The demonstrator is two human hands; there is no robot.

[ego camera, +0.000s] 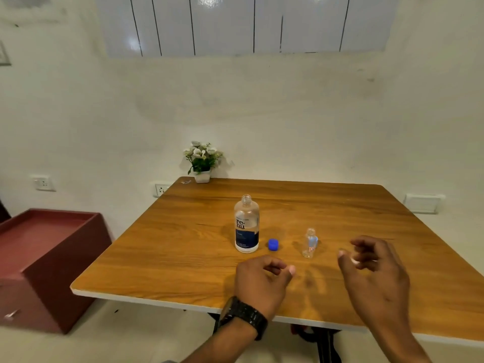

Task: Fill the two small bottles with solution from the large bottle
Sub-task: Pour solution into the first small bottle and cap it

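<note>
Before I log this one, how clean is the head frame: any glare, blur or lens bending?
Head view: glare spots on the glossy white wall panels; the table's edges bow from the wide-angle lens; the right hand is slightly motion-blurred; the large bottle is sharp; soft hand shadows fall on the wood.

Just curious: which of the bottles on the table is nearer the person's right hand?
The small bottle, clear and uncapped, stands just left of the right hand. The large bottle with the dark label stands farther left, beyond the blue cap.
</note>
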